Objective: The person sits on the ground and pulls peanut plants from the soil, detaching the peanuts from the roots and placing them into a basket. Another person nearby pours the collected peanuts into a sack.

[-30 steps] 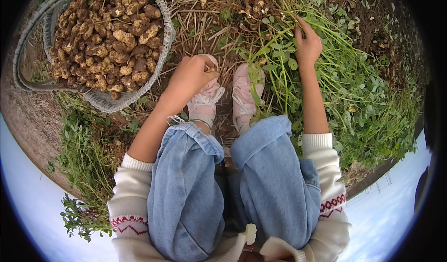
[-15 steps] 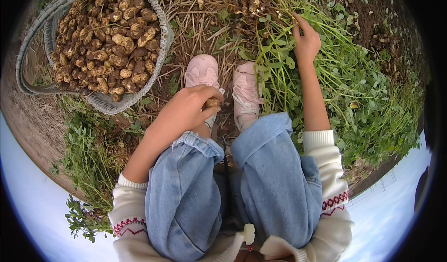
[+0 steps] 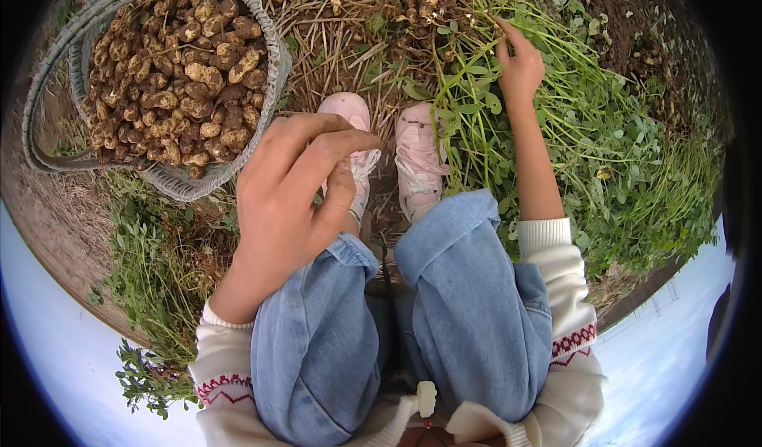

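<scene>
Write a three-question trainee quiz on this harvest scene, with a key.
1. True or false: the basket lies on the person's right.
2. Which hand reaches into the green plants? A) left hand B) right hand C) both
3. Fill in: both pink shoes stand between the basket and the green ____.

Key: 1. False; it is on the left, heaped with peanuts. 2. B; the left hand is raised near the camera, fingers loosely curled, away from the plants. 3. plants.
</scene>
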Motion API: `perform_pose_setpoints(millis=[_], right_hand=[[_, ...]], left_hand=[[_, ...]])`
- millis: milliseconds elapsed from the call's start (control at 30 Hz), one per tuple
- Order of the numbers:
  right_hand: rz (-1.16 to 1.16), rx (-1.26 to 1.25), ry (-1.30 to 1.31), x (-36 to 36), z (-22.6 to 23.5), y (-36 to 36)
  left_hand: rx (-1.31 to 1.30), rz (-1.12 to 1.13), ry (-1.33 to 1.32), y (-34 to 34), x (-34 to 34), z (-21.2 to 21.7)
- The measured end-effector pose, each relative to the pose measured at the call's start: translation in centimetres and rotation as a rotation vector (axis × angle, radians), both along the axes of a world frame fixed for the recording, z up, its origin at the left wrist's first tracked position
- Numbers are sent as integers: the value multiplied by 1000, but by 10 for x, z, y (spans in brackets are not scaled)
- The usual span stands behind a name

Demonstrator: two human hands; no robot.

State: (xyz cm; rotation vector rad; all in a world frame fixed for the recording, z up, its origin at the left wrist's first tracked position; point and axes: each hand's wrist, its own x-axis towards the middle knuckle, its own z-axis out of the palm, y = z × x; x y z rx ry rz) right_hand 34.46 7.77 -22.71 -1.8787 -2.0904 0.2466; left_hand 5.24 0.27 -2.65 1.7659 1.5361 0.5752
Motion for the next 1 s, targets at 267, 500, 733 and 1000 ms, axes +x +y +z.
perform_pose_setpoints(millis=[267, 500, 733, 1000], right_hand=[[10, 26, 6, -5, 3, 3], [-5, -13, 28, -2, 3, 1], [14, 46, 73, 3, -6, 3], [-3, 14, 69, 2, -5, 3]], left_hand=[[-345, -137, 123, -21, 80, -172], [-263, -242, -1, 1, 84, -196], [-390, -215, -16, -2, 103, -203], [-405, -182, 51, -9, 111, -203]])
